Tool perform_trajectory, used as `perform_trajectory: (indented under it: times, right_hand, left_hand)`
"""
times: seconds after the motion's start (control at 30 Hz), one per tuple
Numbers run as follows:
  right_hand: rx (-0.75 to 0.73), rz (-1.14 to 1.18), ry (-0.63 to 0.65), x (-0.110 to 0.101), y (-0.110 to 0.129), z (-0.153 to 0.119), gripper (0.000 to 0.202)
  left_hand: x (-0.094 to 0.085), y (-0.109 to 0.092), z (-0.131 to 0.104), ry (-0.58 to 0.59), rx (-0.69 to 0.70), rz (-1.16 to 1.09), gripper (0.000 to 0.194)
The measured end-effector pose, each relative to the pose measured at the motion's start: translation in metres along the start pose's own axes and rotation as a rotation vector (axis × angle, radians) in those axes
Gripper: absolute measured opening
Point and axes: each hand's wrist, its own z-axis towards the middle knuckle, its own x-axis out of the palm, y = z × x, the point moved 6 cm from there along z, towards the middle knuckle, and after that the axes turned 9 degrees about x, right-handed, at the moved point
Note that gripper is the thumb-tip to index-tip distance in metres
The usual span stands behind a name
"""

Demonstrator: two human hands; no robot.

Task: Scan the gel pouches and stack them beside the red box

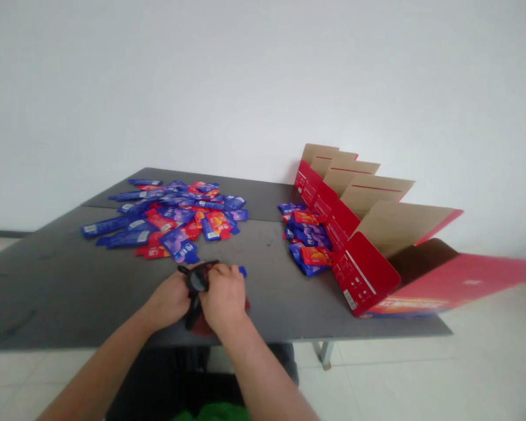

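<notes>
My left hand (170,299) and my right hand (224,295) meet near the table's front edge, both with curled fingers. Between them is a black object (197,282) with a round disc and strap-like parts; its kind is unclear. My left fingers are largely hidden behind it. Under and beside my right hand lies something dark reddish-brown (203,326), mostly covered. A small blue corner (242,271) sticks out past my right fingers. Just beyond my hands spreads a loose pile of flat blue packets (178,244) and red packets (160,219).
A smaller heap of blue and red packets (313,237) lies on the right of the dark table (263,304). Next to it, several red cardboard boxes (363,272) stand in a row with raised flaps. The nearest reaches the table's right edge. A white wall (245,88) rises behind.
</notes>
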Motion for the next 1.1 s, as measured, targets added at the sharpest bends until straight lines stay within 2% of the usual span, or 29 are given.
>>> perform_trajectory:
  times: [0.13,0.17,0.2,0.27,0.33,0.4,0.43,0.5,0.6,0.63,0.67,0.73,0.83,0.9,0.97,1.1]
  right_hand:
    - [0.219,-0.097,-0.03,-0.023,-0.058,0.022,0.026]
    - [0.235,-0.104,-0.03,-0.029,-0.064,0.026,0.026]
    - [0.223,-0.095,-0.034,-0.032,-0.063,0.028,0.027]
    - [0.11,-0.036,-0.033,-0.027,-0.041,0.023,0.025]
    - [-0.033,0.023,-0.004,-0.011,-0.008,0.01,0.02]
    - [-0.045,0.031,-0.004,0.002,0.007,0.001,0.016]
    - [-0.022,0.021,-0.009,0.005,0.005,0.0,0.015]
    - [0.061,-0.017,-0.027,-0.002,-0.018,0.007,0.015]
    - [0.211,-0.099,-0.018,-0.027,-0.066,0.028,0.018]
    - [0.243,-0.122,-0.009,-0.034,-0.075,0.034,0.019]
    - [0.252,-0.132,-0.005,-0.039,-0.077,0.037,0.019]
    - [0.184,-0.105,-0.017,-0.038,-0.061,0.035,0.02]
    - [-0.02,-0.004,-0.01,-0.014,-0.014,0.018,0.018]
    - [-0.059,0.022,0.027,0.002,-0.002,0.01,0.013]
    - [-0.011,0.011,0.036,0.002,-0.014,0.013,0.013]
    - [0.212,-0.121,0.009,-0.03,-0.063,0.037,0.017]
  left_hand:
    - [-0.002,-0.002,0.0,0.021,-0.051,0.065,0.054]
    - [-0.002,-0.002,-0.001,0.03,-0.062,0.07,0.056]
    - [-0.002,-0.001,-0.001,0.034,-0.069,0.074,0.057]
    - [-0.001,0.001,-0.002,0.038,-0.061,0.067,0.05]
    - [0.001,0.002,-0.001,0.031,-0.036,0.034,0.043]
    - [0.002,0.003,-0.001,0.034,-0.025,0.014,0.043]
    - [0.002,0.003,-0.001,0.036,-0.031,0.021,0.044]
    - [0.002,0.003,-0.001,0.052,-0.048,0.053,0.048]
    - [0.001,0.002,-0.003,0.051,-0.062,0.084,0.056]
    - [0.0,0.002,-0.003,0.043,-0.062,0.086,0.057]
    - [0.0,0.003,-0.003,0.032,-0.062,0.089,0.056]
    - [0.0,0.003,-0.003,0.02,-0.053,0.088,0.056]
    - [0.001,0.003,-0.002,0.035,-0.05,0.071,0.049]
    - [0.001,0.002,-0.002,0.038,-0.055,0.059,0.046]
    - [0.0,0.0,-0.001,0.033,-0.052,0.063,0.045]
    - [-0.001,-0.001,-0.002,0.033,-0.059,0.085,0.055]
